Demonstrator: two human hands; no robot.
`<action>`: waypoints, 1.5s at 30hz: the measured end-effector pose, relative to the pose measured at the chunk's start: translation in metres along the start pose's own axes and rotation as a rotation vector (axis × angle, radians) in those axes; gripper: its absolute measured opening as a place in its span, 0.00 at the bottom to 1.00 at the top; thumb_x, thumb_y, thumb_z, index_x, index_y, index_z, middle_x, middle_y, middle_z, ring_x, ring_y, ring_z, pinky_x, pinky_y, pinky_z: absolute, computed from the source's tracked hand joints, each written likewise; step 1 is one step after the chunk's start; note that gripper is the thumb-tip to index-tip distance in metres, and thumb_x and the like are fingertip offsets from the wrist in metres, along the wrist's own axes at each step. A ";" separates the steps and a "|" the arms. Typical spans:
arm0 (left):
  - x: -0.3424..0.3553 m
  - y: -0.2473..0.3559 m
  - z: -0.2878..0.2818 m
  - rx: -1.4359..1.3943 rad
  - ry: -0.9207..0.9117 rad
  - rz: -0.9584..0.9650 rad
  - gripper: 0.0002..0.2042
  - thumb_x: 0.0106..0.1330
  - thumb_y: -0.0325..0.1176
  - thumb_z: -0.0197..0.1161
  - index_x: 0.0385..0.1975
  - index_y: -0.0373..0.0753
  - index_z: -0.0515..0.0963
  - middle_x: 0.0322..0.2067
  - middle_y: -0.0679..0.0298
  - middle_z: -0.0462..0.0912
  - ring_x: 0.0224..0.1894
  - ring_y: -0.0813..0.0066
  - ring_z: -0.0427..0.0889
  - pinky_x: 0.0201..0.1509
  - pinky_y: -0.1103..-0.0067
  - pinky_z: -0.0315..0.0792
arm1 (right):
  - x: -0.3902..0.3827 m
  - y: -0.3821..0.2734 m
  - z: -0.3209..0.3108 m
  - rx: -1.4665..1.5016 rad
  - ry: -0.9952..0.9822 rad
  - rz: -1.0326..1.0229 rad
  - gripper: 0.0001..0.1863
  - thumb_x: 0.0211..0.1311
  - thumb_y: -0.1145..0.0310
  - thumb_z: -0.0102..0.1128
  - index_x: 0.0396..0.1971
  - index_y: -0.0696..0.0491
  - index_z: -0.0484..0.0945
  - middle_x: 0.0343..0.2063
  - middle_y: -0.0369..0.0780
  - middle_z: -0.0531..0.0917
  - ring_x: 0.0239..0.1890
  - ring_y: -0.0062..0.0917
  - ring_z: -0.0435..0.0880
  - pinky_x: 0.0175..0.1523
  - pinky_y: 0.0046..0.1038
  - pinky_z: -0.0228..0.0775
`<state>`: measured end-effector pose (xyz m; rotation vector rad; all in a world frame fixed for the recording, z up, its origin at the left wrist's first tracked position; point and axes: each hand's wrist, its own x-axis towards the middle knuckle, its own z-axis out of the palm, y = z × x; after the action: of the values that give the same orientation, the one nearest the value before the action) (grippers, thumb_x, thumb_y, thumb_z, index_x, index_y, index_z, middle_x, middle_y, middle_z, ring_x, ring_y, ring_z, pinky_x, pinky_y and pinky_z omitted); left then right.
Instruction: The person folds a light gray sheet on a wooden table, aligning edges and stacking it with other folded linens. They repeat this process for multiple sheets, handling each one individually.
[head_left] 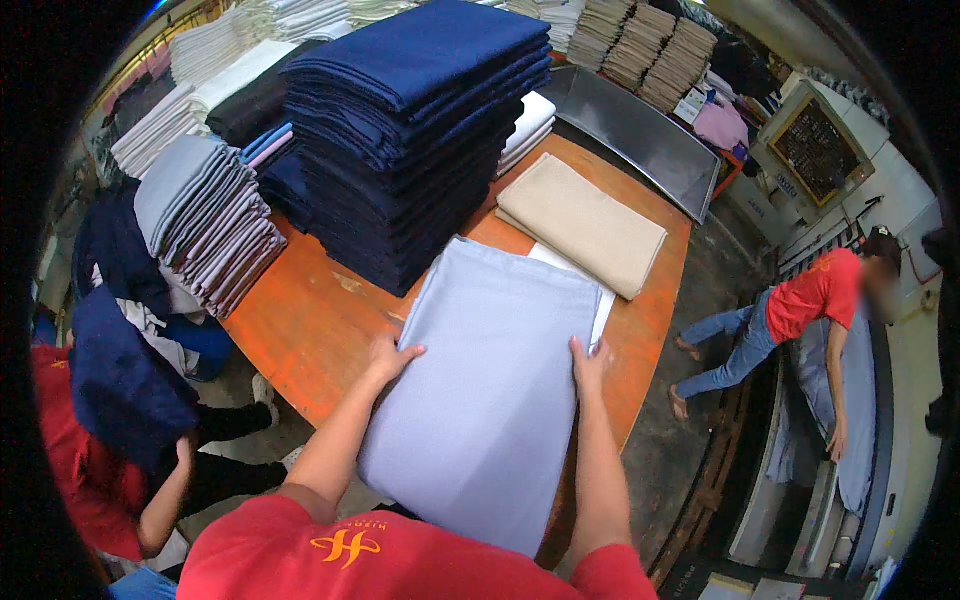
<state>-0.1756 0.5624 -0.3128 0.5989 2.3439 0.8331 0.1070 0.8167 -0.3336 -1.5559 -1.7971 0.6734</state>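
A light blue-grey folded cloth (480, 370) lies in front of me, its far part on the orange table and its near part hanging toward my body. My left hand (390, 357) grips its left edge, thumb on top and fingers mostly hidden. At the opposite edge my right hand (591, 364) holds the cloth the same way. Just beyond it sits a folded beige cloth (585, 222), with a strip of white cloth (607, 312) showing between the two. A tall stack of navy folded cloths (400, 150) rises close behind, on the left.
The orange wooden table (290, 335) has a rounded edge. Grey folded cloths (200, 210) are piled at its left. A metal tray (640, 130) stands at the back. One person (815, 295) bends over a machine at right; another person (90, 450) holds dark cloth at left.
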 end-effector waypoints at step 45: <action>-0.254 -0.143 -0.065 -0.617 -0.545 0.065 0.18 0.58 0.31 0.65 0.49 0.36 0.74 0.44 0.70 0.79 0.48 0.80 0.74 0.59 0.78 0.62 | -0.350 0.058 -0.209 0.539 -0.561 0.498 0.11 0.62 0.66 0.60 0.37 0.59 0.77 0.32 0.34 0.80 0.35 0.16 0.74 0.43 0.21 0.65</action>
<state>-0.0612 0.2891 -0.2751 0.5425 1.4820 1.1787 0.3294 0.4729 -0.2923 -1.5139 -1.3807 1.8119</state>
